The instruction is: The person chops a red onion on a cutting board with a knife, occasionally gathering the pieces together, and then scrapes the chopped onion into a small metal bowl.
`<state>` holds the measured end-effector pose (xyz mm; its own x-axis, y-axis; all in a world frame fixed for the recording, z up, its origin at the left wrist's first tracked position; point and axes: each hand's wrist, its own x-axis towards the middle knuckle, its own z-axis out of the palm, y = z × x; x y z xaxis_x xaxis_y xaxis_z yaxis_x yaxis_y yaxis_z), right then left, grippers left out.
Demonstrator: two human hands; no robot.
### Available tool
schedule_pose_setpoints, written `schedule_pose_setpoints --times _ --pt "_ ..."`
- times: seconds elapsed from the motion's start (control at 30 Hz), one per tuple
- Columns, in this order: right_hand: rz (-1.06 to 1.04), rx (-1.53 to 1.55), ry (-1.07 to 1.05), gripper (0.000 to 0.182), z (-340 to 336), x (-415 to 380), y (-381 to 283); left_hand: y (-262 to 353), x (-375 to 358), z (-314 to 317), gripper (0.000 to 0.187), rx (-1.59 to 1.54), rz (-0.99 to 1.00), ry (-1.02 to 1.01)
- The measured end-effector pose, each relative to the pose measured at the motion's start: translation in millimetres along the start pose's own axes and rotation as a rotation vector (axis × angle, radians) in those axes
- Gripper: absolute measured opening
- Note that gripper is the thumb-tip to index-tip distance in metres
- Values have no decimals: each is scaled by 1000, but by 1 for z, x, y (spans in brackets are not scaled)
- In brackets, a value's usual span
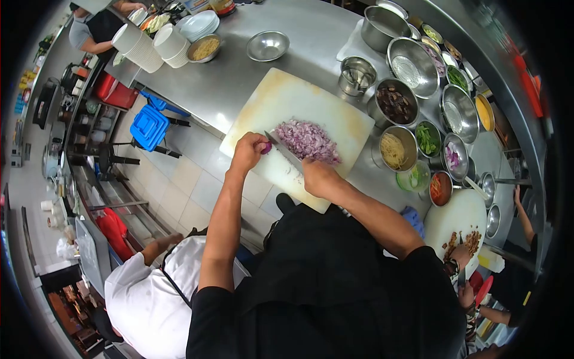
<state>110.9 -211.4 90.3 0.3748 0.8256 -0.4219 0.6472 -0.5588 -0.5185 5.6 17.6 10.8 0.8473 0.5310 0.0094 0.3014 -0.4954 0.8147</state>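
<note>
My right hand (320, 178) is wrapped round the handle of a kitchen knife (284, 149), whose blade lies slantwise over the cutting board (263, 107). Closed fingers of my left hand (248, 149) pinch a small piece of red onion (266, 147) just left of the blade's tip. Beyond the blade, a heap of chopped red onion (306, 141) spreads over the middle of the white board. Small bits of onion lie on the near side of the blade too. My right hand hides the knife's handle.
Right of the board stand metal bowls with dark pieces (396, 102), pale shreds (393, 149) and green pieces (427, 139). An empty steel bowl (268, 46) sits beyond it. A co-worker's hands (460, 254) cut brown bits at a second board (439, 224). Someone in white (152, 290) is at my left.
</note>
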Motion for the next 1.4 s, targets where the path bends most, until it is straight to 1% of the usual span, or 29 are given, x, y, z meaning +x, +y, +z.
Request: schedule_pose_setpoints --times 0.1,0.17,0.27,0.4,0.47,0.57,0.67,0.73,0.8,0.87,0.97,1.0,1.07,1.1,1.17,1.27,1.3,1.4 --pt "-58 -2 23 31 1 -6 -4 4 -4 2 11 33 15 0" --pt "-40 29 37 30 9 -2 -1 7 -4 2 10 82 46 34" --pt "-13 -9 8 29 -6 -9 -11 8 -8 5 11 60 113 95" --pt "-25 18 39 29 0 -10 -12 9 -11 6 12 77 107 123" --pt "-28 2 5 28 2 -10 -10 8 -11 5 12 105 152 136" --pt "-7 39 45 27 -5 -18 -21 9 -13 7 12 59 117 149" --pt "-20 24 36 27 16 -9 -10 2 -13 8 12 56 140 147" --pt "-19 20 35 27 -1 -12 -18 5 -8 4 12 74 153 153" --pt "2 26 8 27 1 -19 -19 4 -17 9 11 82 142 137" --pt "-47 57 43 27 4 -15 -19 4 -16 10 11 85 165 189" --pt "-39 14 25 26 6 -14 -13 2 -18 9 11 83 227 212" --pt "-32 15 13 26 5 -19 -17 0 -21 12 11 77 216 207" --pt "-24 24 61 24 -7 -26 -30 -2 -18 14 11 44 180 231" --pt "-24 22 57 24 -1 -24 -26 -2 -21 16 11 42 177 232" --pt "-31 11 36 23 13 -13 -17 -2 -21 14 11 19 208 249" --pt "-47 -15 51 23 -2 -23 -25 2 -21 11 11 49 238 249" --pt "-46 -19 49 23 -1 -21 -25 1 -23 13 11 32 206 250" --pt "-78 13 73 23 9 -14 -22 3 -24 13 12 37 210 276"
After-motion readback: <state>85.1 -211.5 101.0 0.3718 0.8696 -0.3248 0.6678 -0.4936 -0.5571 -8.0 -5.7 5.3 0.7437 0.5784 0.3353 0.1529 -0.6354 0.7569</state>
